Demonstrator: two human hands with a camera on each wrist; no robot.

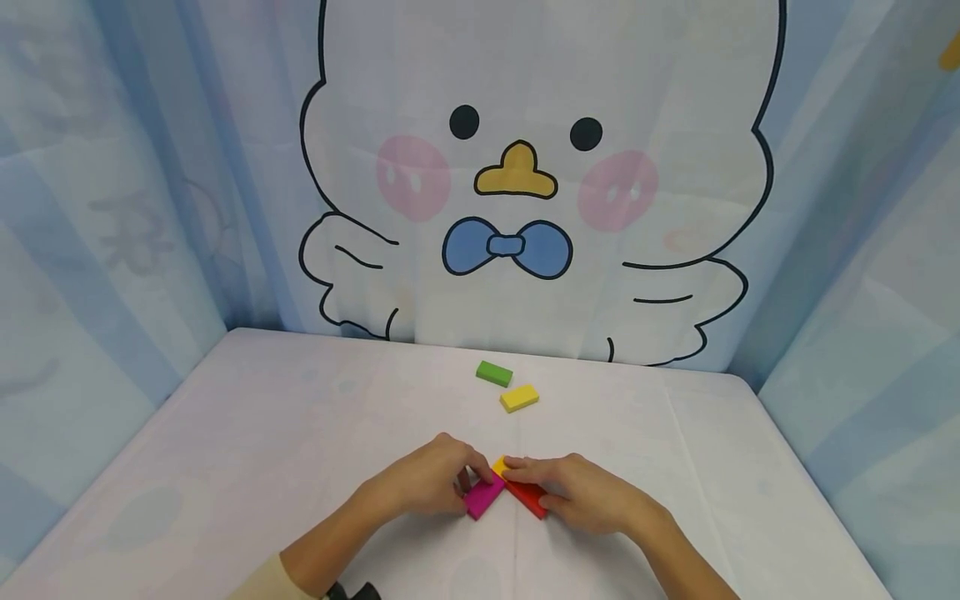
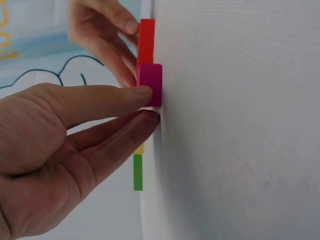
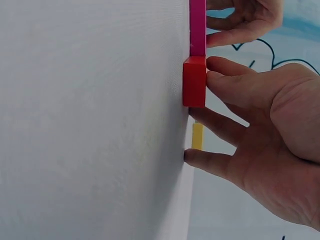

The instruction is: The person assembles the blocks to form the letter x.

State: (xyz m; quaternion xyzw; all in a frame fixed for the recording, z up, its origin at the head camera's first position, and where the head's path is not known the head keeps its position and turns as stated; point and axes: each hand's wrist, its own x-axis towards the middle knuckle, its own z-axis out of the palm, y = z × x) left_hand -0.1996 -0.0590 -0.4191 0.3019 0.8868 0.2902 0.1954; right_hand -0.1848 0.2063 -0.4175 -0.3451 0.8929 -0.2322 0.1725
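A magenta block (image 1: 483,497) lies slantwise on the white tabletop, and my left hand (image 1: 437,475) pinches it between thumb and fingers. In the left wrist view the thumb presses on the end of that magenta block (image 2: 152,85). My right hand (image 1: 588,492) grips a red block (image 1: 528,498), with the thumb at its near end in the right wrist view (image 3: 195,82). The two blocks slant toward each other and meet at their far ends. A yellow-orange block (image 1: 500,465) shows at that meeting point, partly hidden by my right fingertips.
Farther back on the tabletop (image 1: 300,417) lie a yellow block (image 1: 519,398) and a green block (image 1: 494,373), apart from each other. Behind the table's far edge hangs a curtain (image 1: 510,308) with a cartoon bird; more curtain stands at both sides.
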